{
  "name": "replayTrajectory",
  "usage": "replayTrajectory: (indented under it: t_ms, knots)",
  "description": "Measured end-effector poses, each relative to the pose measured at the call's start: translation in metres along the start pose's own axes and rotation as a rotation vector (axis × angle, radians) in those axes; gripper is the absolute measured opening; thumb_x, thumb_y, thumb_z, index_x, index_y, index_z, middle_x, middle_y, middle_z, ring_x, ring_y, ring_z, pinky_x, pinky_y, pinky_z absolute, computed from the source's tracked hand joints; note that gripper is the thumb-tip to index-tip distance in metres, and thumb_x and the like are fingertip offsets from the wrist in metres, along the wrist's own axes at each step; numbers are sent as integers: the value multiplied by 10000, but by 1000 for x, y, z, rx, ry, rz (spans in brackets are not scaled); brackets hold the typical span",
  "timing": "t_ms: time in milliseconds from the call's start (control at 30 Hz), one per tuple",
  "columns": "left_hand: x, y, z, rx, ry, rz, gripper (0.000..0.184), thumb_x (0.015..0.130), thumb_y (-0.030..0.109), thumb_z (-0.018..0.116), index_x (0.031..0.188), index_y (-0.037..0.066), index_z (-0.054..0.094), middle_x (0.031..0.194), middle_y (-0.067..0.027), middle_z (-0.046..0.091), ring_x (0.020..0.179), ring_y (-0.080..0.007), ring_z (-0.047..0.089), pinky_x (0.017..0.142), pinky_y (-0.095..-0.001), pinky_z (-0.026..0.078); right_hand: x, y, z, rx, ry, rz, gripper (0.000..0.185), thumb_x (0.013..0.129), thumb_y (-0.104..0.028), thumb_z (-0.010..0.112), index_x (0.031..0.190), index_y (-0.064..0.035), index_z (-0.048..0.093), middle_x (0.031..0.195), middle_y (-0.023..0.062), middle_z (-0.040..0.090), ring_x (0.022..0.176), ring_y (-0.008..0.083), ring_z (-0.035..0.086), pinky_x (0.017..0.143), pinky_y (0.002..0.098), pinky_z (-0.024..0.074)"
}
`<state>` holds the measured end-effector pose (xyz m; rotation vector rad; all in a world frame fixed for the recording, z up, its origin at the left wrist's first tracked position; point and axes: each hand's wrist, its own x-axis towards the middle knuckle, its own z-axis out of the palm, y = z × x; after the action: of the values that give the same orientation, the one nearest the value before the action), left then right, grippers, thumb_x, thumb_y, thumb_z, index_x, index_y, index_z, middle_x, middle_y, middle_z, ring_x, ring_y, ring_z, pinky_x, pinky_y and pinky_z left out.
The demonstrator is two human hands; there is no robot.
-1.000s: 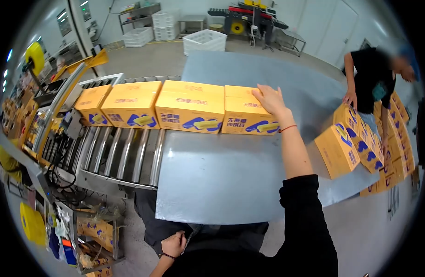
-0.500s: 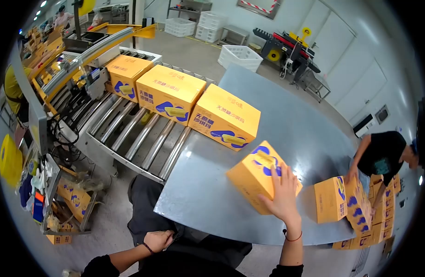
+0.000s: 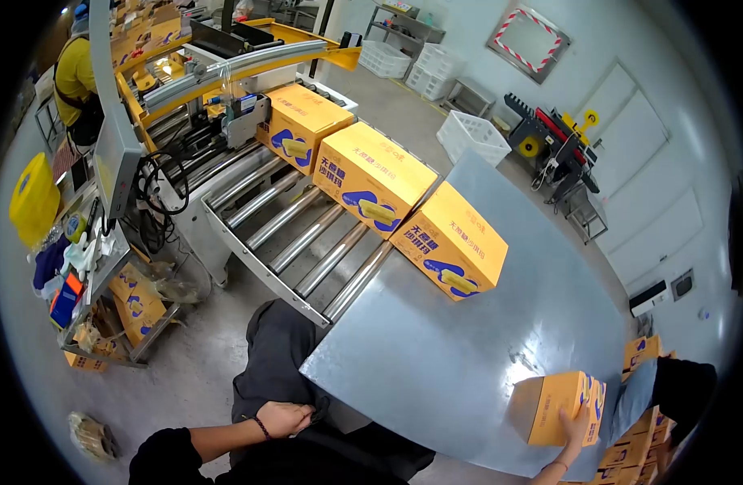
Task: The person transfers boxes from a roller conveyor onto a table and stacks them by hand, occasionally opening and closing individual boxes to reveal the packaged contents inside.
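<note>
My right hand point(image 3: 576, 425) rests against the printed side of an orange carton point(image 3: 553, 408) at the table's right end, its fingers spread. Another carton stands right behind that one. My left hand point(image 3: 284, 419) is curled closed in front of my body, and whatever it might hold is hidden. Up the metal table point(image 3: 436, 356), one orange carton point(image 3: 456, 242) sits at the edge by the rollers. Two more, a middle carton point(image 3: 375, 174) and a rear carton point(image 3: 305, 121), stand in line on the roller conveyor point(image 3: 307, 250).
A co-worker point(image 3: 682, 396) bends beside stacked cartons point(image 3: 630, 453) at the lower right. A yellow-framed machine point(image 3: 250, 69) spans the conveyor. At the left are a cart point(image 3: 157, 327) and a person in yellow point(image 3: 76, 73). A white crate point(image 3: 472, 137) stands beyond the table.
The view has turned right. My right hand has pushed one carton from the line to the table's right end. The co-worker has bent lower, and fewer cartons stand at that end.
</note>
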<state>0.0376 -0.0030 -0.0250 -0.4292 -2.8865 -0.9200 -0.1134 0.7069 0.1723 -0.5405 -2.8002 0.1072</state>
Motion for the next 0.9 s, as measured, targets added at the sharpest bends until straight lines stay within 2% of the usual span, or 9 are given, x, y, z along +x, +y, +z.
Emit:
replayTrajectory:
  t_ms: [67,133,200,400,533,600,733,800,900]
  knots:
    - [0,-1,-1,-7,4,11,176,945,293,641,1010,152,723,736,-25,715,665,-212,716,560,-339,556,25,-54,-26,-230,-346,286,825,834,-340,800,1518,-38,451,1526,283,443,1423,427,416,1184,453,341]
    - [-2,-1,-2,-7,14,22,187,950,297,636,1026,151,726,736,-31,716,661,-215,716,550,-340,553,73,-74,24,-196,-67,-18,736,895,-353,751,1483,-6,476,1485,276,497,1406,419,443,1179,440,348]
    - [-3,-5,6,-18,35,14,190,951,296,636,1031,149,726,732,-32,714,656,-217,715,544,-341,552,80,-199,28,230,2,-238,549,991,-353,653,1382,23,568,1414,264,572,1363,410,497,1148,451,378]
    - [-11,-9,10,0,107,28,171,956,280,635,1020,143,714,730,-30,703,639,-216,703,538,-339,545,115,-442,53,481,224,-784,407,976,-285,677,1292,-32,644,1331,203,647,1252,369,597,1070,426,454]
    - [-11,-6,4,14,70,14,159,946,267,652,1031,139,696,743,-25,700,639,-221,697,530,-347,528,150,-444,88,284,90,-668,459,921,-331,741,1256,-30,650,1326,202,646,1231,372,604,1030,425,471]
    - [-11,-6,7,9,88,11,161,943,266,658,1031,137,696,753,-24,704,649,-220,701,537,-346,532,118,-440,21,396,-307,-374,573,851,-359,805,1281,-27,622,1389,191,604,1278,357,564,1015,444,457]
    - [-6,-5,2,-95,136,18,167,931,259,673,1038,134,700,748,-37,703,664,-228,706,554,-354,544,21,-389,-14,108,107,-464,657,729,-321,882,1247,-37,596,1258,195,615,1258,391,532,1014,456,440]
    - [-2,-2,-4,-100,109,1,134,908,200,699,1023,133,703,730,-51,694,648,-237,699,557,-362,541,-30,-378,-30,-32,-82,-582,691,685,-331,903,1226,-48,580,1245,215,578,1261,432,493,1074,503,398]
    - [3,4,-8,-46,82,23,136,875,143,724,1009,131,703,696,-64,679,618,-248,687,555,-367,533,-63,-347,-9,48,28,-566,924,680,-412,894,1425,-57,478,1462,270,424,1366,483,380,1153,624,285]
